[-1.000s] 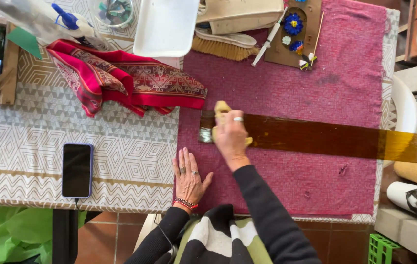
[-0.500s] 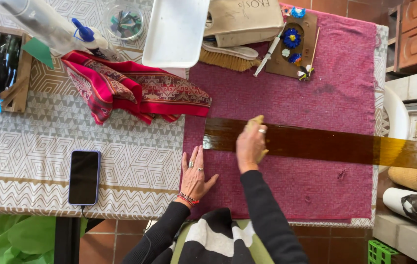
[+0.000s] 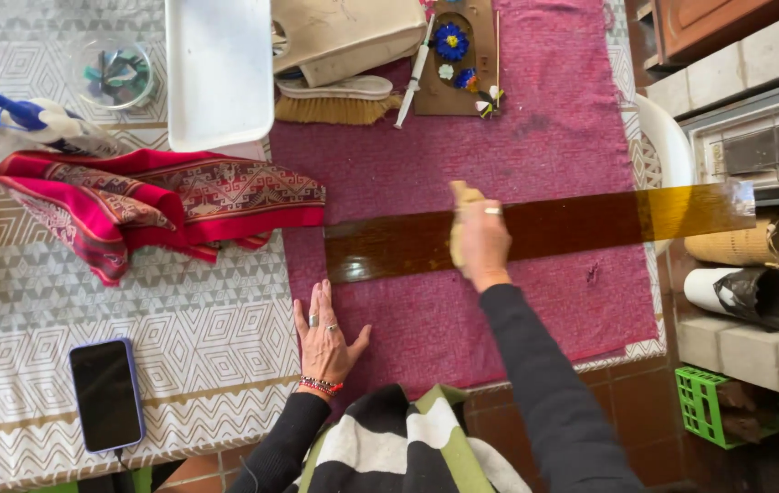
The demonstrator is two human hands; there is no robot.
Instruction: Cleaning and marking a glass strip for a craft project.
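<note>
Across the magenta cloth point(image 3: 554, 119), a long dark glossy plank point(image 3: 554, 228) lies from 9 to 3 o'clock, its amber far end jutting past the surface edge.

On the plank's middle sits the right hand point(image 3: 482, 242), fingers curled shut around a yellowish rag point(image 3: 459, 219) pressed to the wood. At 7 o'clock from it, the left hand point(image 3: 325, 340) lies flat on the cloth just below the plank's near end, fingers spread, holding nothing. At 9 o'clock from the plank a red patterned fabric point(image 3: 152, 205) is bunched on the surface. At 12 o'clock lie a brush point(image 3: 334, 102), a white tray point(image 3: 218, 73) and a small board with beaded flowers point(image 3: 453, 59). At 8 o'clock a dark phone point(image 3: 106, 394) rests on the patterned tablecloth point(image 3: 33, 301).
</note>
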